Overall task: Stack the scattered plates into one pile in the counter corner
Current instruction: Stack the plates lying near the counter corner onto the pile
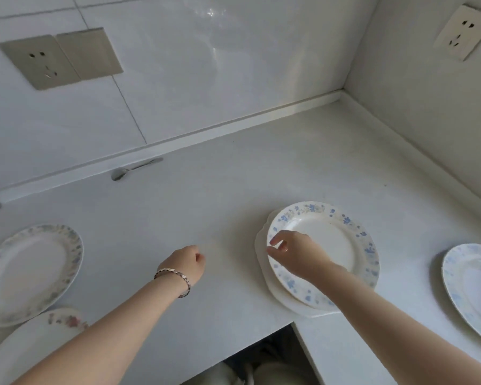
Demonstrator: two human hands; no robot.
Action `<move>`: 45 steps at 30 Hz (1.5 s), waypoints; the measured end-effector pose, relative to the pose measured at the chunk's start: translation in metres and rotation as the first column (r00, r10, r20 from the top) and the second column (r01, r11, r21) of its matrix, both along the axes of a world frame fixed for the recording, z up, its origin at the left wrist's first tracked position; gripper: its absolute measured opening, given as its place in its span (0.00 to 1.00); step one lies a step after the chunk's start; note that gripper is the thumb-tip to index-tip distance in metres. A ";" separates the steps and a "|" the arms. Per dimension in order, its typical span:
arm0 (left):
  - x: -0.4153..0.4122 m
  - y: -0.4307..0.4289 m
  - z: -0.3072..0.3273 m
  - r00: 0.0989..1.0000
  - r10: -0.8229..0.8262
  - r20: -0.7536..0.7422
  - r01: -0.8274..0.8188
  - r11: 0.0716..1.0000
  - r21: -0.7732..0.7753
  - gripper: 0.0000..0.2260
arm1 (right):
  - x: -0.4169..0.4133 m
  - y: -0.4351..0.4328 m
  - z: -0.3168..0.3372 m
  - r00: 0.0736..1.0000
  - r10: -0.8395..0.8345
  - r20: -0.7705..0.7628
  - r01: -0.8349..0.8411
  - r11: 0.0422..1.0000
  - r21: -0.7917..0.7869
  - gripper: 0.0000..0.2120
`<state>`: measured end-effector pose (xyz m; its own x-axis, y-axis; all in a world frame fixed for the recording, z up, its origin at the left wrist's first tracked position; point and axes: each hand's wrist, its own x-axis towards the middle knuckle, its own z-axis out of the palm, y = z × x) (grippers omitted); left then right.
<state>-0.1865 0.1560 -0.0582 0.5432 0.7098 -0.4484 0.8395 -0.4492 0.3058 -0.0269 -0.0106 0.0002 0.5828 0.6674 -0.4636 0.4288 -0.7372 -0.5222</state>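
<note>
A blue-flowered plate (345,226) lies on top of a plain white plate (264,237) near the counter's front edge, right of centre. My right hand (292,252) pinches the left rim of the blue-flowered plate. With curled fingers that hold nothing, my left hand (185,263) hovers over the bare counter left of that pair. Another blue-patterned plate (467,284) sits at the far right. A pale floral plate (25,270) lies at the far left, and a red-flowered plate (36,343) sits below it. The counter corner (340,93) lies at the back right.
A metal spoon (135,168) lies by the back wall ledge. Wall sockets (43,62) are on the back wall and another socket (460,31) on the right wall. The counter front edge (233,348) has a cut-out below, between my arms.
</note>
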 end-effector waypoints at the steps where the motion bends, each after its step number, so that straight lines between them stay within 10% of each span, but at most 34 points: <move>1: -0.013 0.006 0.002 0.999 0.038 0.002 -0.038 0.999 0.010 0.08 | -0.008 0.019 0.001 0.994 0.109 0.012 -0.109 0.994 -0.025 0.13; 8: -0.145 0.066 0.012 0.917 0.395 0.051 -0.398 0.916 0.048 0.07 | -0.105 0.135 -0.009 0.817 0.564 0.121 -0.551 0.825 -0.124 0.16; 15: -0.286 0.130 -0.002 0.709 0.698 0.100 -0.700 0.714 -0.011 0.11 | -0.204 0.215 -0.038 0.741 0.662 0.110 -0.637 0.746 -0.195 0.14; 21: -0.338 0.187 -0.026 0.333 0.932 0.146 -0.875 0.363 -0.322 0.08 | -0.245 0.253 -0.059 0.793 0.602 0.094 -0.569 0.787 -0.237 0.12; 26: -0.334 0.212 -0.042 -0.106 0.994 0.019 -0.654 -0.056 -0.755 0.05 | -0.252 0.258 -0.069 0.853 0.515 0.082 -0.481 0.838 -0.258 0.12; 38: -0.287 0.188 -0.009 -0.018 0.998 0.053 -0.565 0.034 -0.825 0.07 | -0.193 0.203 -0.060 0.978 0.207 0.032 -0.194 0.954 -0.230 0.11; 45: -0.184 0.135 0.020 0.289 0.930 0.226 -0.423 0.336 -0.842 0.10 | -0.117 0.117 -0.042 0.993 -0.024 0.112 0.040 0.989 -0.141 0.10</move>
